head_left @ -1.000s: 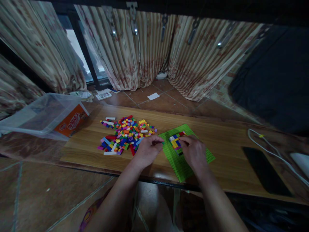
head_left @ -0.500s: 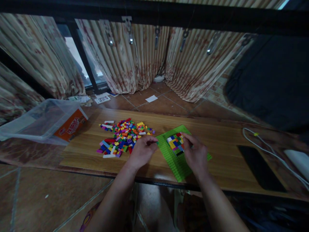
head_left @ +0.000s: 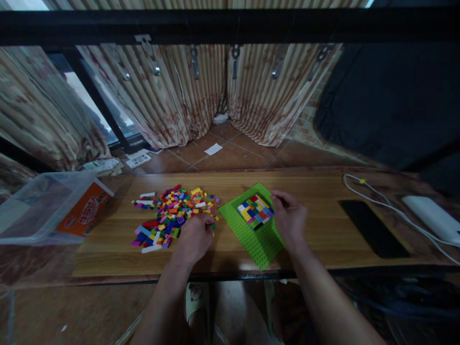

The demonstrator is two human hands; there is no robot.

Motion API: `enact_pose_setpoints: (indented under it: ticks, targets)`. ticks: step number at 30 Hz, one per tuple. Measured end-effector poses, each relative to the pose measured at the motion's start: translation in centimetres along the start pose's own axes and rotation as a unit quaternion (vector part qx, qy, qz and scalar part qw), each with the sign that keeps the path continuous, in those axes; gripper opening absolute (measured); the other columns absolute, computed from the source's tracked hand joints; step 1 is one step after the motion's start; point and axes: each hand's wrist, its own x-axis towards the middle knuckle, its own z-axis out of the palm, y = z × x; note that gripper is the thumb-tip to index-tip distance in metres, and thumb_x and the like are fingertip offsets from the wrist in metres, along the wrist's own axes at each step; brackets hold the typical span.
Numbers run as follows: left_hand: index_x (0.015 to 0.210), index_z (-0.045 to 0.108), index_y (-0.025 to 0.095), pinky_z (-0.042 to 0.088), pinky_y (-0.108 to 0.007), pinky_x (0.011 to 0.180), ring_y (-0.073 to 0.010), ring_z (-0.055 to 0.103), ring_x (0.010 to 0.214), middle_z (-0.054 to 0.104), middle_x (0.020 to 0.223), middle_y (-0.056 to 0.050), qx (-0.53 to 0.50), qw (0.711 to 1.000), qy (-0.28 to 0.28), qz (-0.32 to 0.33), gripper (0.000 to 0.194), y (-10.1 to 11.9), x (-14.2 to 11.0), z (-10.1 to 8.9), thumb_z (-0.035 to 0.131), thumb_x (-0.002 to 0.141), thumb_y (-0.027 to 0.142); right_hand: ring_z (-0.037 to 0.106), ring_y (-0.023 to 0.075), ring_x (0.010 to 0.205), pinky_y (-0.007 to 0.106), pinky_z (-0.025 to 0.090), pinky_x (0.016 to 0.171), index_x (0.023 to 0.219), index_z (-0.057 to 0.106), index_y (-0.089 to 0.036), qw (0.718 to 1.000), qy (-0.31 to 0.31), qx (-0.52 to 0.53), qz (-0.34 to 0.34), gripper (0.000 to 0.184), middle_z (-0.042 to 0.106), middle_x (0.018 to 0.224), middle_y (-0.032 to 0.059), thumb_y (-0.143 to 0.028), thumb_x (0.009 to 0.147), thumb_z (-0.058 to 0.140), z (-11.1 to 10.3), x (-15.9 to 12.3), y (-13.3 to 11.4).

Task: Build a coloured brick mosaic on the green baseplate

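Note:
My left hand [head_left: 194, 238] is closed, pinching a small green brick [head_left: 213, 226] at its fingertips, by the right side of a heap of loose bricks [head_left: 176, 211]. My right hand [head_left: 290, 220] is closed above the right edge of a green studded baseplate [head_left: 260, 254]; whether its fingertips hold anything is hidden. On the baseplate sits a flat patch of joined bricks [head_left: 256, 211] in white, yellow, blue, red, orange and other colours. The right fingertips are just beside this patch, to its right.
At the left stands a clear plastic bin [head_left: 32, 206] with an orange label. A black phone-like slab [head_left: 373, 229] lies on the wooden board [head_left: 316, 191] at the right, near a white cable [head_left: 386, 205] and a white device [head_left: 433, 218]. Curtains [head_left: 201, 96] hang behind.
My left hand has moved left, away from the baseplate toward the heap, with the green brick. My right hand has shifted off the patch to the baseplate's right edge, uncovering the patch. The view has shifted.

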Motion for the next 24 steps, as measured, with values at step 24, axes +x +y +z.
enact_pose_setpoints:
  ticks: [24]
  targets:
    - [0.077,0.066,0.018,0.041,-0.024,0.068,-0.0158,0.061,0.073,0.069,0.078,-0.004,0.017,1.000,0.015,0.004,0.024,-0.47,-0.06,-0.13,0.048,0.073,0.003,0.067,0.0211,0.079,0.036,0.052,0.075,0.087,0.074,-0.018,0.999,-0.027,0.019,0.022,0.024,0.074,0.089,0.0085,-0.036,0.079,0.062,0.59,-0.38,-0.02]
